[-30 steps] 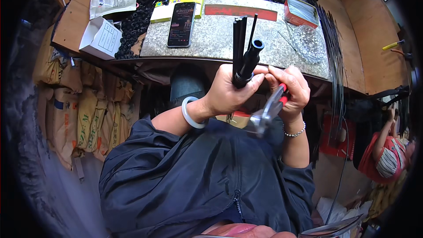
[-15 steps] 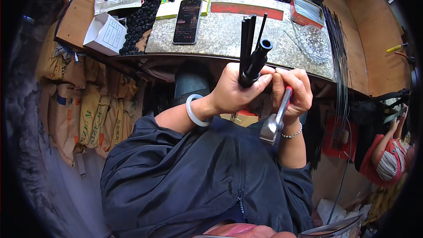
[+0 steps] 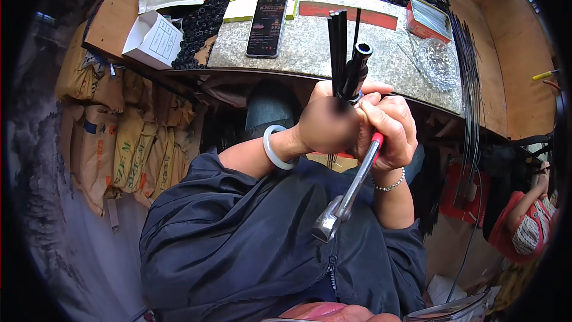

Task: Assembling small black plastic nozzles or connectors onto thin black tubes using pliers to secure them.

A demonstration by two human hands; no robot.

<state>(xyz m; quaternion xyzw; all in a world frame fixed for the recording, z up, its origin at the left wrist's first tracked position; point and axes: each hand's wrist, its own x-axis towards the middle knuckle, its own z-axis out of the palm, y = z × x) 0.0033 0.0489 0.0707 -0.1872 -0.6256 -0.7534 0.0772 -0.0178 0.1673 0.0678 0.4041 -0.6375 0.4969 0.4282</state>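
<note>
Upright in my left hand (image 3: 325,122), its fingers wrapped round them, are a thick black tube (image 3: 356,71) with a round open end and several thin black rods (image 3: 337,45) beside it. Part of that hand is blurred over. My right hand (image 3: 390,125) is closed round the red-gripped handle of a hammer-like metal tool (image 3: 356,188), whose silver head hangs down in front of my dark jacket. The right fingertips meet my left hand at the tube's lower part; whether they pinch anything small there is hidden.
Beyond my hands, the speckled worktop (image 3: 232,45) carries a phone (image 3: 266,27), a red strip (image 3: 348,15), a box of thin pins (image 3: 429,19) and a clear dish (image 3: 438,62). Black parts heap behind. Long rods (image 3: 469,83) overhang the right edge. Another person (image 3: 527,214) sits far right.
The tool's head has swung down and to the left, with more of its shaft showing. My right fingers have come in closer against the left hand and the tube.
</note>
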